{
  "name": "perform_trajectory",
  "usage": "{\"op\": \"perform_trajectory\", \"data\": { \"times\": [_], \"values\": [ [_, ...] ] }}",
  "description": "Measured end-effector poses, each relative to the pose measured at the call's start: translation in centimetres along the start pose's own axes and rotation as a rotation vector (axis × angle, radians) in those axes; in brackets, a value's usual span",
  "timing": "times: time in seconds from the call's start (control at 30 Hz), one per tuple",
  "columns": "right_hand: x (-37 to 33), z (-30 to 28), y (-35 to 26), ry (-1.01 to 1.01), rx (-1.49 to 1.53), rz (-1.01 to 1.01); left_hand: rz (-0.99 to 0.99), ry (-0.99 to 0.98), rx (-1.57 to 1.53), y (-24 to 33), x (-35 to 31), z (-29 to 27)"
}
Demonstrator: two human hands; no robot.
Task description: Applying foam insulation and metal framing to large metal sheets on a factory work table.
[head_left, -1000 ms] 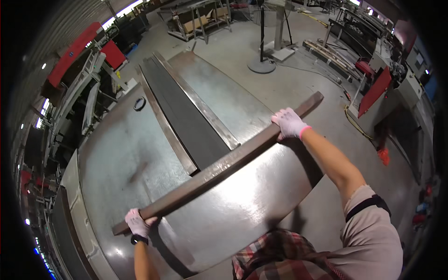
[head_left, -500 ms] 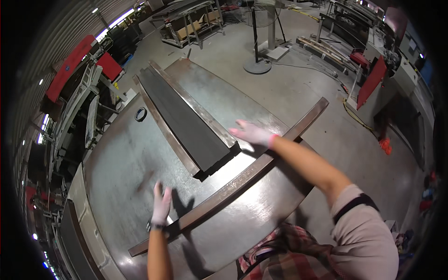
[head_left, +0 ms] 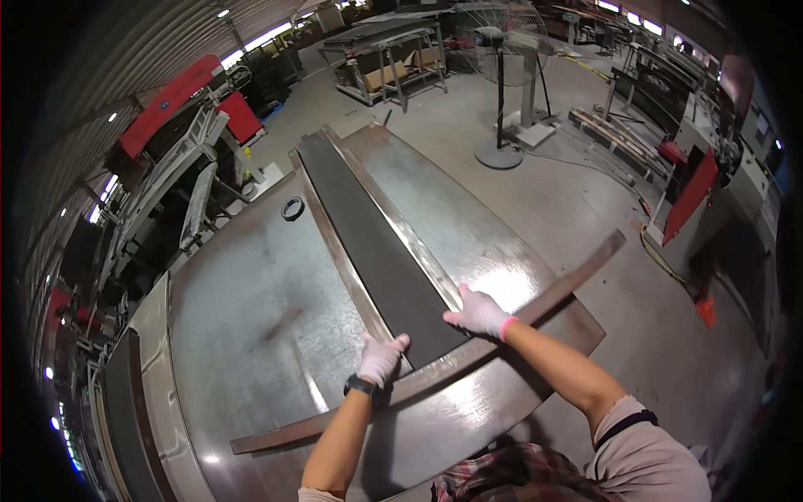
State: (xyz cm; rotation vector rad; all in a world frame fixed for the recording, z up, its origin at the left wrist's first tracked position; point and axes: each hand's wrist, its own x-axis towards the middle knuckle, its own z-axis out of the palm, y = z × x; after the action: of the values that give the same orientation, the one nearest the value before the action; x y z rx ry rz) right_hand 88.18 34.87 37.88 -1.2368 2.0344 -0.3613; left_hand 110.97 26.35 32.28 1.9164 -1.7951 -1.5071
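Where the left hand (head_left: 382,358) rests: on the near end of the left rail (head_left: 343,259), thumb spread away from the fingers and pointing right over the dark panel
Where the right hand (head_left: 479,314) rests: at the near end of the right rail (head_left: 393,213), thumb pointing left toward the panel
Grip: I cannot tell whether either hand has closed on its rail, since the fingertips are hard to make out at this angle
Gloves and wrists: pale gloves on both hands, a pink cuff on the right, a dark watch (head_left: 360,385) on the left
Dark panel (head_left: 368,234): long and flat, between the two metal rails, running away from the person over the table (head_left: 242,276)
Loose bar (head_left: 439,370): brown metal, slanting across the near ends of the rails, its right end jutting past the table's edge
Black ring (head_left: 293,208): on the table, left of the left rail
Beyond: a standing fan (head_left: 498,156) on the grey floor
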Motion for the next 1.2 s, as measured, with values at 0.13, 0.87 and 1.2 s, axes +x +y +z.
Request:
{"op": "perform_trajectory", "data": {
  "times": [0.13,0.87,1.2],
  "values": [
    [-4.1,2.5,2.4,-0.006,-0.091,0.044,-0.074,-0.044,0.219,-1.3,-4.6,1.4],
    [-14.9,-3.8,20.2,0.078,-0.819,-0.441,0.441,0.428,0.987,-17.4,-20.9,-2.5],
    [-11.2,-4.4,18.5,0.103,-0.873,-0.416,0.394,0.505,1.096,-15.0,-19.7,-2.5]
  ]
}}
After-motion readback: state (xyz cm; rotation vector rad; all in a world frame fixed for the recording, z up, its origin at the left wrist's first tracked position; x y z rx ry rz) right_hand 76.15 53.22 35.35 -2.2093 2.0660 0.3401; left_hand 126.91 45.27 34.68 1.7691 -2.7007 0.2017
